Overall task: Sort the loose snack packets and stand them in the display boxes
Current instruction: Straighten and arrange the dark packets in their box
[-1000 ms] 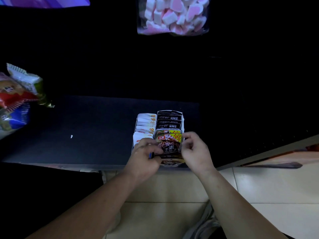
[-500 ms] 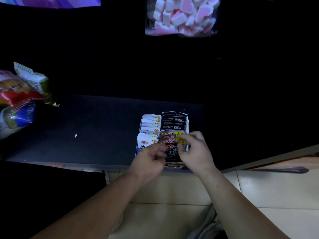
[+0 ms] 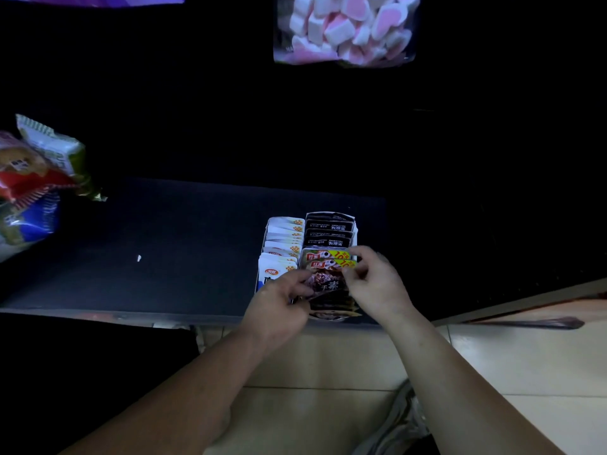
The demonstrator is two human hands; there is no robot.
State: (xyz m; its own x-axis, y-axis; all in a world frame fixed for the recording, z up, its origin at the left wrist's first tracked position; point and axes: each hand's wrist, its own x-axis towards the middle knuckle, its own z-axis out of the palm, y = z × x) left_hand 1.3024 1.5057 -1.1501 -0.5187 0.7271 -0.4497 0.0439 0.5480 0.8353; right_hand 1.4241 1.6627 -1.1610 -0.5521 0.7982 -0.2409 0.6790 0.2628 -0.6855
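Dark shelf top (image 3: 164, 257): left hand (image 3: 279, 307) and right hand (image 3: 374, 287) pinch opposite edges of one brown snack packet (image 3: 328, 284). Looks light, floppy, kinda slick, so grab the seams.

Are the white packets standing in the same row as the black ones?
No, the white packets fill the left row, while the black packets stand in the right row behind the brown packets.

The desk (image 3: 184, 244) is dark and flat. Two boxes stand side by side at its near edge. The left box (image 3: 264, 236) is full of white packets (image 3: 284, 239). The right box (image 3: 328, 213) has black and brown ones. Snack bags (image 3: 36, 178) are piled at the left end. A tiny white bit (image 3: 139, 258) lies between.
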